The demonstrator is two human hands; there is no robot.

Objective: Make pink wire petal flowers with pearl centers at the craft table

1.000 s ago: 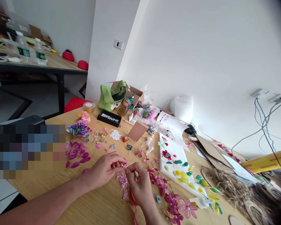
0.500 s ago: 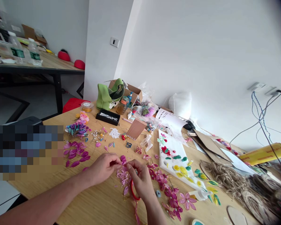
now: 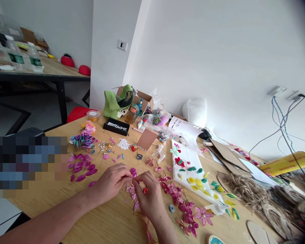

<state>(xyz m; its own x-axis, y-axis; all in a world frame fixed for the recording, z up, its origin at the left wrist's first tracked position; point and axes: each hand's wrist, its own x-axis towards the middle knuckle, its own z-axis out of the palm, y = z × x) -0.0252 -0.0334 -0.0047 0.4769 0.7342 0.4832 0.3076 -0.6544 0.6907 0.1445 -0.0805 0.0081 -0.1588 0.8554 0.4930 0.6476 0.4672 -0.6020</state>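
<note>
My left hand [image 3: 113,181] is closed in a pinch at the centre of the table, its fingertips meeting those of my right hand [image 3: 147,192], also pinched. Whatever lies between the fingertips is too small to make out. Just beyond them shows a magenta flower [image 3: 133,172]. Under my right hand are pale pink petals [image 3: 131,192], and a red ring-like piece [image 3: 145,190] is partly hidden by it. A chain of dark pink flowers [image 3: 176,196] lies to the right, beside a small grey-blue spool [image 3: 171,208].
Magenta petals [image 3: 80,166] lie at the left. A white board [image 3: 188,169] with coloured flowers is on the right, near twine [image 3: 241,189]. Behind stand a black tray [image 3: 116,126], a jar [image 3: 131,114] and a green bag [image 3: 112,105].
My right hand has shifted slightly left and up, hiding more of the red piece. Both hands stay pinched together. The whole view has moved a little.
</note>
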